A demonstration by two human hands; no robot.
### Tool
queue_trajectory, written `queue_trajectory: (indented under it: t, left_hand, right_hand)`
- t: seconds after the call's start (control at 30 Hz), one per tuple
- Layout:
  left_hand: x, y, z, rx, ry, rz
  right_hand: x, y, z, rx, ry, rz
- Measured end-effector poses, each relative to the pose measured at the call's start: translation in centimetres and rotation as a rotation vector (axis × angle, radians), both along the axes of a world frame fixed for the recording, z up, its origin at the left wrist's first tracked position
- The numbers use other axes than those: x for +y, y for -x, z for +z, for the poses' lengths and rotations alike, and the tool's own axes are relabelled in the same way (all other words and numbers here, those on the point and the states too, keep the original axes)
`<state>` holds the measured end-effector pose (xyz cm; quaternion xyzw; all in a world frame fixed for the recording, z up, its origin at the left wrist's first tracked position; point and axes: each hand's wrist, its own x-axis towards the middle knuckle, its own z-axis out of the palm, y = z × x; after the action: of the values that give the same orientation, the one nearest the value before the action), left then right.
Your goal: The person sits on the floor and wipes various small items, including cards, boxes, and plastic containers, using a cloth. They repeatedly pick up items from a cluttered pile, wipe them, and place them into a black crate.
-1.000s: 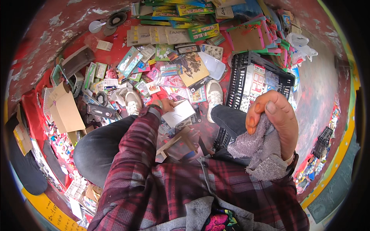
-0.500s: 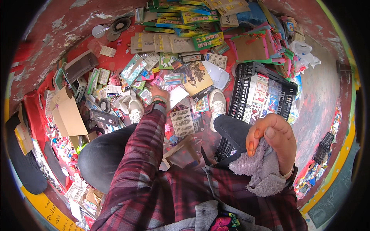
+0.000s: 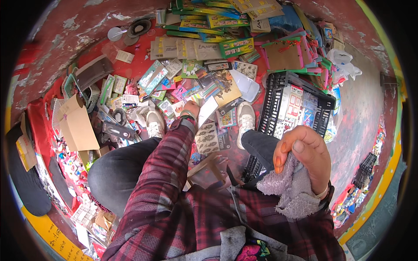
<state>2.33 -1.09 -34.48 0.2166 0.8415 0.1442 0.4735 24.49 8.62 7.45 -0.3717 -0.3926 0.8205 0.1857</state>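
Near the right side, my right hand (image 3: 307, 152) is raised close to me, fingers curled round a fuzzy grey cloth (image 3: 291, 187) that hangs below the palm. Orange stains mark its fingertips. My left hand (image 3: 190, 108) reaches down among flat packets between my shoes, against the left edge of a tilted white card (image 3: 207, 111). Its fingers are small and partly hidden, so I cannot tell whether they grip the card. Beside the card lies a tan picture sheet (image 3: 227, 90), and below it a sheet with dark printed figures (image 3: 207, 138).
A black plastic crate (image 3: 272, 102) with flat packs stands right of my right shoe (image 3: 246, 119). Stacks of green-yellow packages (image 3: 213, 21) and beige packets (image 3: 209, 50) lie at the far side. An opened cardboard box (image 3: 78, 128) and baskets are on the left.
My left hand has moved slightly right and away from me. The white card has tilted and shifted right. My right hand still holds the cloth, moved only slightly.
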Motion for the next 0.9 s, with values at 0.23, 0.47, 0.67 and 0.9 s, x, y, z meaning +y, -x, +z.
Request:
queue_trajectory:
  t: [0.23,0.47,0.67,0.9]
  left_hand:
    - [-1.4,1.3,4.1,0.003,-0.07,-0.426]
    - [-0.4,8.2,14.9,-0.603,-0.452,-0.057]
    - [-1.2,8.4,34.4,-0.782,-0.696,0.225]
    - [-4.0,7.1,39.2,-0.869,-0.796,0.153]
  right_hand:
    - [-0.5,-0.4,0.3,-0.016,-0.038,-0.038]
    - [0.0,-1.0,-0.8,0.026,-0.148,-0.152]
    - [2.2,-0.8,-3.3,0.041,-0.308,-0.06]
    - [0.9,-0.8,-2.1,0.117,-0.149,0.237]
